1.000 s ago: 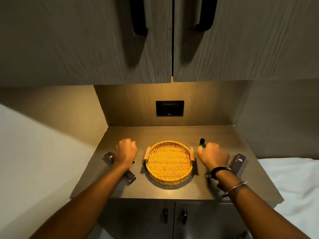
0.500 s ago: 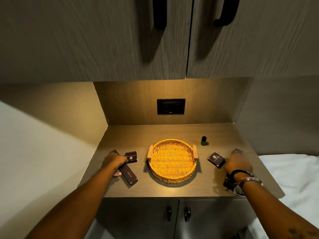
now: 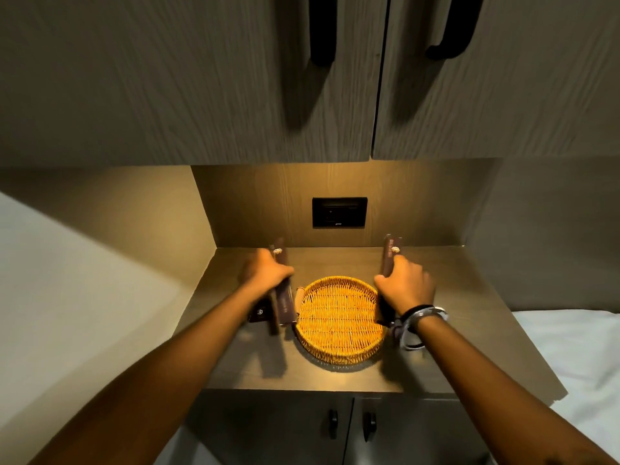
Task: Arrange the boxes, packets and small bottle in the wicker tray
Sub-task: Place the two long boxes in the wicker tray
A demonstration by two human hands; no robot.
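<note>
A round wicker tray [image 3: 339, 347] with two small wooden handles sits in the middle of the counter with nothing in it. My left hand [image 3: 266, 271] is closed around a long dark packet [image 3: 283, 303], held above the counter just left of the tray. My right hand [image 3: 404, 285] grips a second long dark packet [image 3: 391, 255], held nearly upright at the tray's right rim. A small dark box [image 3: 259, 313] lies on the counter under my left forearm. The small bottle and the other small box are hidden behind my right hand.
The brown counter [image 3: 335, 374] is in a niche with walls left, back and right. A black socket plate [image 3: 339, 212] is on the back wall. Upper cabinet doors with black handles [image 3: 322, 31] hang overhead. A white sheet [image 3: 570, 347] lies to the right.
Both hands have taken a long packet off the counter and lifted them inward, one to each side of the tray. The view has also shifted slightly.
</note>
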